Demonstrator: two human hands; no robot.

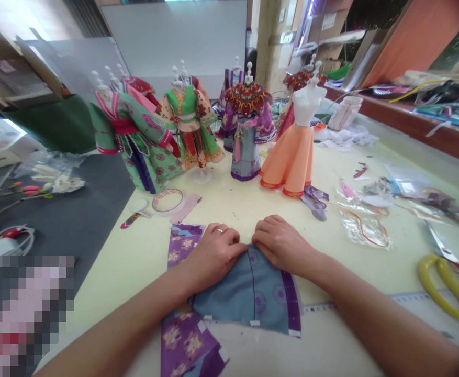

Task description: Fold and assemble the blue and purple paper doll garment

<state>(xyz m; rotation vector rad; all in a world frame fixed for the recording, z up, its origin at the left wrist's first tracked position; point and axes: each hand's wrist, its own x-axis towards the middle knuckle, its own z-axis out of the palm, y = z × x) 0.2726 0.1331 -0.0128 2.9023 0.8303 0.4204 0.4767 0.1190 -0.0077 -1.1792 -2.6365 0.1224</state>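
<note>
A blue-grey fabric piece (233,301) with purple circles and a dark purple side band lies in front of me. My left hand (217,254) rests on its upper left, thumb and fingers closed at the top edge. Opposite it, my right hand (278,243) has curled fingers closed on the same top edge. A dark line runs down the fabric between the hands, and small white tabs sit along its lower edge. Purple floral fabric (188,345) lies partly under the blue-grey piece and my left forearm. The fingertips' exact hold is partly hidden.
Several small dressed mannequins stand behind, including one in an orange skirt (290,157) and one in green floral robes (143,125). A tape roll (168,201) lies at left. Yellow-handled scissors (445,288), a ruler (405,297) and plastic bags (365,228) are at right.
</note>
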